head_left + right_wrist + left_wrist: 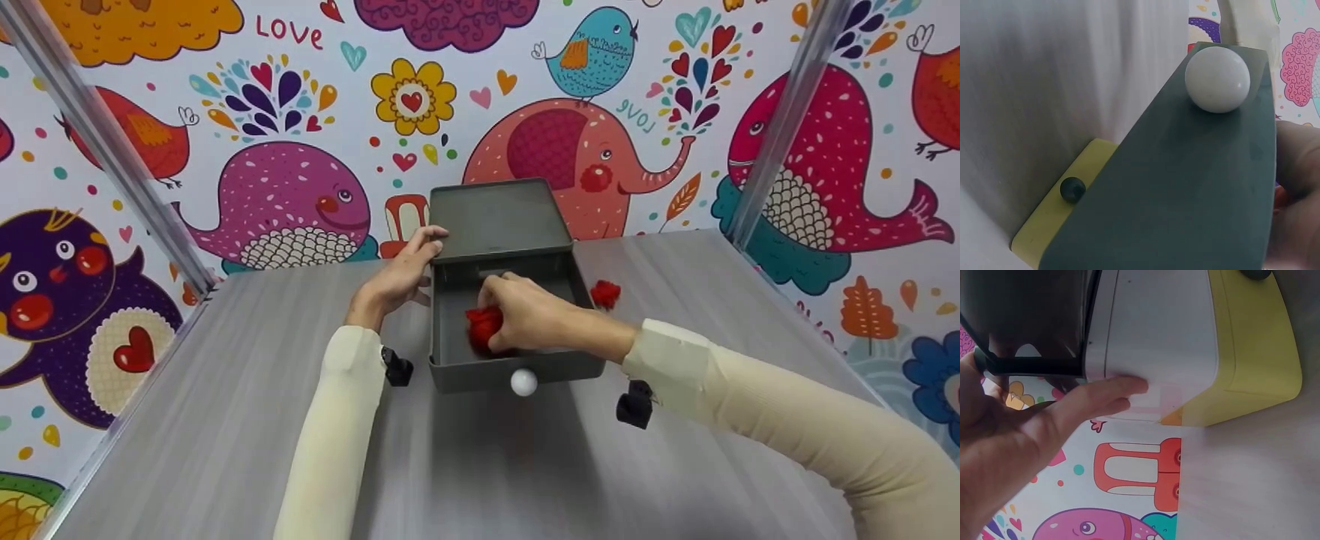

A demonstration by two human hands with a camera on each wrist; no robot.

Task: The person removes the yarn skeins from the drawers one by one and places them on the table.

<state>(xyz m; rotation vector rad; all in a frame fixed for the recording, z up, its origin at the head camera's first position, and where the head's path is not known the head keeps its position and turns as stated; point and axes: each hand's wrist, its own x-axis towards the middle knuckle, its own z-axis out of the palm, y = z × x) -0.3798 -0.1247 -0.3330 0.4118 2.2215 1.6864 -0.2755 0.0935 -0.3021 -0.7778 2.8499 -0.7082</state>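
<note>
A small cabinet (1157, 326) has a dark grey top (499, 217), a white body and a yellow lower drawer (1258, 343). Its dark grey upper drawer (517, 371) is pulled out and bears a white knob (523, 382). Inside that drawer my right hand (532, 311) pinches a ruffled red flower head (484, 326), partly covered by the fingers. My left hand (401, 274) rests against the cabinet's left side near the top, its fingers lying fairly straight along the white wall in the left wrist view.
Another ruffled red thing (606, 294) lies on the grey table (300, 420), right of the drawer. A dark knob (1073, 190) sits on the yellow drawer below. Behind stands a wall (315, 97) printed with cartoon animals, with metal posts (787, 127) at both sides.
</note>
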